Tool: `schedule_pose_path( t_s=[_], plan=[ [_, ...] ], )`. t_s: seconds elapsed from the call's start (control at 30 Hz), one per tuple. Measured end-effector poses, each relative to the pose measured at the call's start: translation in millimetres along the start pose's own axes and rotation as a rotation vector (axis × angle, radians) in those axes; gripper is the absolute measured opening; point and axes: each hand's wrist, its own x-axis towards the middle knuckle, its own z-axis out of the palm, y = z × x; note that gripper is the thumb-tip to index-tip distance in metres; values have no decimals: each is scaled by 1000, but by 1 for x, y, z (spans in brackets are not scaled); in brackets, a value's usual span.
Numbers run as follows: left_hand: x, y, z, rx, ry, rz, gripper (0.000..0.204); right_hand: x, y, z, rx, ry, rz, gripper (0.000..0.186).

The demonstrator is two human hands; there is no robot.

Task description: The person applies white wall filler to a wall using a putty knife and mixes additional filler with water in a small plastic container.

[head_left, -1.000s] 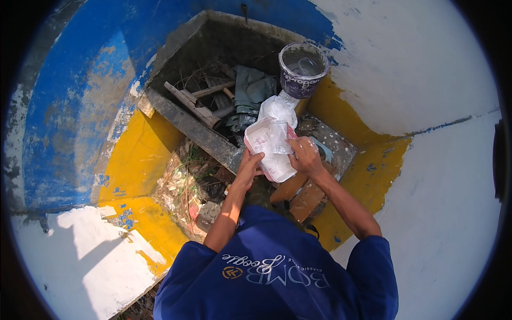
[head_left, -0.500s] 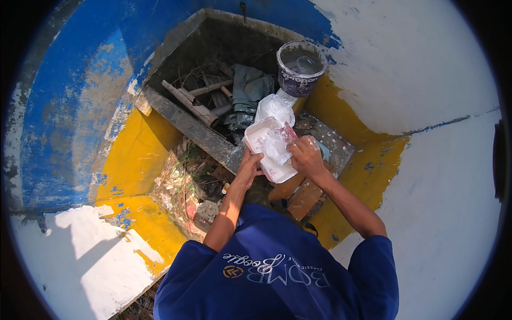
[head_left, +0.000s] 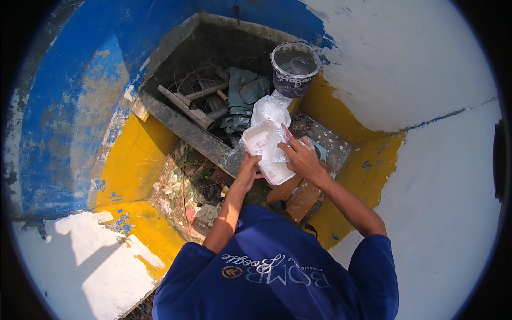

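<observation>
Close in front of my body, my left hand (head_left: 247,170) is closed on the near left edge of a shallow rectangular tub (head_left: 273,175). The tub is pinkish-white, with white residue and pink smears inside. My right hand (head_left: 304,159) reaches over its right side, fingers pinched on a thin, whitish, translucent sheet (head_left: 276,145) that lies across the tub. Whether the sheet is soft or stiff I cannot tell. Just beyond the tub's far edge rests a white plastic bag (head_left: 270,110), bulging and knotted-looking.
A dark bucket (head_left: 294,72) with a white-smeared rim stands on the far ledge. Wood pieces (head_left: 186,106) and a grey-green cloth (head_left: 245,88) fill the concrete basin. Rubbish (head_left: 186,197) lies at lower left. Curved painted walls (head_left: 426,80) enclose me.
My right hand has shifted slightly, drawing the whitish sheet up and to the right, so more of the tub's inside shows. The left hand keeps its hold. The whole view has moved a little.
</observation>
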Motion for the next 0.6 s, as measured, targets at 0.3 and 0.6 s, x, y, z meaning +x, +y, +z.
schedule_pose_path(
  t_s=[0.3,0.6],
  plan=[
    [-7,11,7,14,-9,22,71,6,17,-1,56,253,-341,25],
    [-5,10,3,42,-36,55,74,16,2,-7,-6,330,-285,21]
  ],
)
